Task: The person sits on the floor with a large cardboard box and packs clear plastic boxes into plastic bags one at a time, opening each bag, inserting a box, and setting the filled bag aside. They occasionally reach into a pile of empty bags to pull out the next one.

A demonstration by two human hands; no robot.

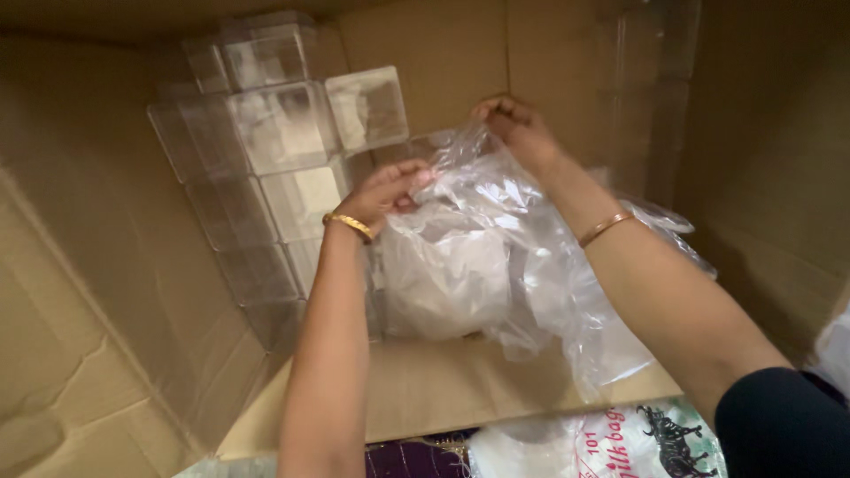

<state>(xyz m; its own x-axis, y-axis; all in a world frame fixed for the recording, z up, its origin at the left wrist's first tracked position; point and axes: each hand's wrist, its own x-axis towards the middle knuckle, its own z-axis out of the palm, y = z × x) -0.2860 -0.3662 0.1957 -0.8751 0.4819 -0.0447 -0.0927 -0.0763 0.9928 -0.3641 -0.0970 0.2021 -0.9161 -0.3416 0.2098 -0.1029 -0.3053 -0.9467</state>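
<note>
Inside the cardboard box [106, 292], your left hand [385, 190] and right hand [516, 128], both pinched shut, grip the clear plastic bag [496, 257]'s mouth; next, spread it gently apart.

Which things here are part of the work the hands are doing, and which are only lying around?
In use:
- left hand, pinching the clear plastic bag
- right hand, pinching the bag's top
- cardboard box, which the bag sits inside

Lying about:
- stack of clear plastic boxes against the carton wall
- printed white bag at the bottom edge
- purple cloth
</note>
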